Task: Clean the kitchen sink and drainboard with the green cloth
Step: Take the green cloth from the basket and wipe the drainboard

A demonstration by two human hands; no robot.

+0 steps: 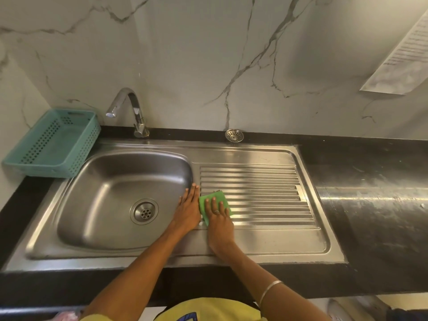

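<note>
Green cloth (214, 206) lies flat on the ridged drainboard (259, 195), at its left end, close to the sink bowl. My right hand (218, 213) sits on top of the cloth. Its fingers are straight and a little spread, pressing the cloth down on the ridges. One finger has a ring on it, and a thin bangle (268, 290) goes round that arm.

My left hand (188, 208) lies flat too, fingers straight and close together. It rests on the shiny strip between the sink bowl (111, 195) and the drainboard, just beside the cloth. It holds nothing. The fingertips point to the back wall.

The bowl is steel, with a round drain (144, 212) in its bottom. A bent steel tap (132, 110) stands at the back edge of the sink, and its spout hangs over the back left corner of the bowl. A loose round strainer (234, 135) lies on the black counter (370, 181) behind the drainboard. A teal plastic basket (53, 144) leans at the back left corner, by the wall. A sheet of paper (403, 56) with print hangs on the marble wall, far to the right.
</note>
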